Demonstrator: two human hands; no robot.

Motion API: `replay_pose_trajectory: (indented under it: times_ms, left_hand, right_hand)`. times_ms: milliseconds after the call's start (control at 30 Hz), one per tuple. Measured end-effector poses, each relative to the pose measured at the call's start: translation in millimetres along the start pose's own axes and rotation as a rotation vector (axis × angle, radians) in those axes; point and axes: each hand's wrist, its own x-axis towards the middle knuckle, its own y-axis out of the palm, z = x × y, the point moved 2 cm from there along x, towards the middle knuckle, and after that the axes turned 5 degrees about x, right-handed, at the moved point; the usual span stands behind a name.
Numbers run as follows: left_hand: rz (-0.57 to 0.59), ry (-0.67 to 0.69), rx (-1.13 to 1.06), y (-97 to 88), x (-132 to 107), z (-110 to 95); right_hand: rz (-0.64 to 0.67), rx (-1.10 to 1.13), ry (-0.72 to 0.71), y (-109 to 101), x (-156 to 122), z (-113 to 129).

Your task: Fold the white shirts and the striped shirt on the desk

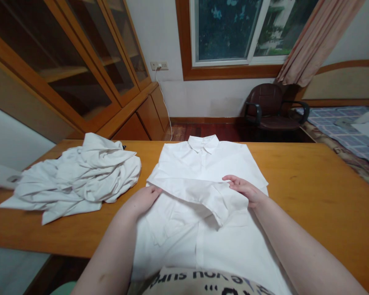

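A white collared shirt (184, 164) lies front up on the wooden table, its collar toward the far edge. One white sleeve (199, 192) crosses the chest, its loose end raised in a fold above the lower front. My left hand (146, 200) is closed on the cloth at the shirt's left side, fingertips pinching the sleeve's edge. My right hand (244, 190) grips the sleeve toward its right end, with some fingers over the upper edge. Its thumb is hidden behind the cloth. The shirt's hem reaches the near table edge against my printed top (197, 282).
A crumpled pile of white clothing (80, 176) lies on the left of the wooden table (310, 196). A white plastic piece (3, 174) sticks out beside it. Beyond stand a glass-doored cabinet (92, 119), an armchair (267, 104) and a bed (344, 119).
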Motion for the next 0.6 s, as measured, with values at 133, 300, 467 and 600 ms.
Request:
replay_pose_trajectory:
  times_ms: [133,300,467,600]
  left_hand:
    - [-0.025,0.383,-0.018,11.3,1.2,-11.7]
    - [-0.126,0.388,0.215,28.8,28.5,-31.2]
    - [-0.265,0.389,0.164,30.8,50.7,-56.6]
    - [-0.319,0.378,0.123,30.1,55.5,-60.2]
  right_hand:
    - [0.149,0.057,0.043,8.2,-6.8,1.7]
    - [0.175,-0.027,0.101,11.6,-13.7,-1.6]
    - [0.040,0.075,-0.015,0.0,-13.3,-6.9]
    - [-0.066,0.032,-0.053,-11.3,-16.0,-5.0]
